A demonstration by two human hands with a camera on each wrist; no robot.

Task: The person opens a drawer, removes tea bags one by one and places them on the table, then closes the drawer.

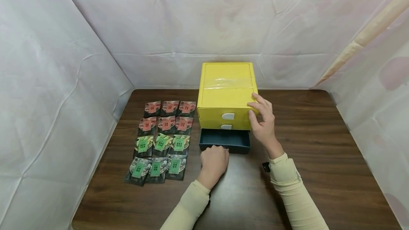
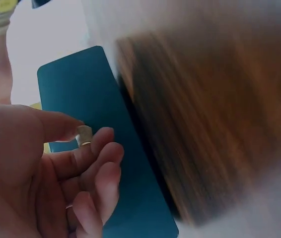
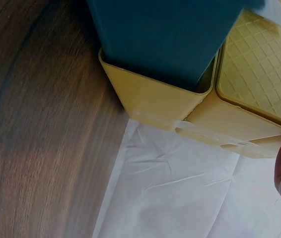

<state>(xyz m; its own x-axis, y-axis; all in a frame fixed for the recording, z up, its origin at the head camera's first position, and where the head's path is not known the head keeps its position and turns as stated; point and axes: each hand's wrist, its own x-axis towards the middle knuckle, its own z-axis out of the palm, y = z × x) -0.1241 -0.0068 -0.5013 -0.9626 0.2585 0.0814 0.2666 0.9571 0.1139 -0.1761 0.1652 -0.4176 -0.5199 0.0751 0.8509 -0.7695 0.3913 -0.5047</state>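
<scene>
A yellow drawer box stands at the back of the table, with two shut upper drawers that have white tabs. Its dark teal bottom drawer is pulled out toward the person, and the inside that shows is bare. My left hand is at the drawer's front. In the left wrist view, thumb and forefinger pinch the drawer's small white tab, the other fingers loosely bent. My right hand rests on the box's front right corner, fingers spread over the top edge and right side.
Left of the box, several flat packets lie in rows on the brown wooden table: red-labelled packets behind, green-labelled packets in front. White sheeting hangs behind the table and along both sides.
</scene>
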